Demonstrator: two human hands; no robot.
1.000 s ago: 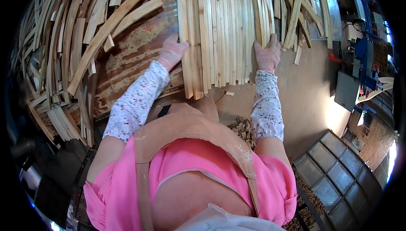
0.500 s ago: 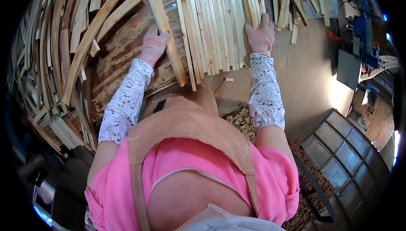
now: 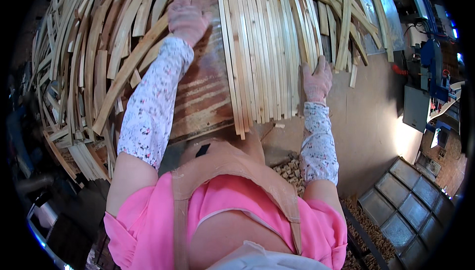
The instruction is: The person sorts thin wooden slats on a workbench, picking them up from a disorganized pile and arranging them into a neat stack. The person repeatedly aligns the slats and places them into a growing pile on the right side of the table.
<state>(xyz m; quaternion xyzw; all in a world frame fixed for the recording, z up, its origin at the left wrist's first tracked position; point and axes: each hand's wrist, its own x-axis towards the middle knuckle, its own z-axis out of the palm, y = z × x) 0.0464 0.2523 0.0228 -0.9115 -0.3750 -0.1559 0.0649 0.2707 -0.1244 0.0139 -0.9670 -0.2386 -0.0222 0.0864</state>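
Loose strips point(image 3: 89, 67): heaped, left. Left hand point(image 3: 187, 20): at their inner edge; I cannot tell whether its fingers pinch one. Table point(image 3: 200, 94): streaked, worn. Row of strips point(image 3: 262, 52): on it, side by side; light, even side pressure should keep it tight. Right hand point(image 3: 317, 78): fingers spread from thumb, at the row's right edge. Blue machinery point(image 3: 439, 69): far right.

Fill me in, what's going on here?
A person is working over a row of wooden strips laid side by side on a brown work surface. The gloved right hand is at the near ends of strips on the row's right side. The gloved left hand is stretched out at the edge of a loose pile of strips on the left; whether it grips one is unclear.
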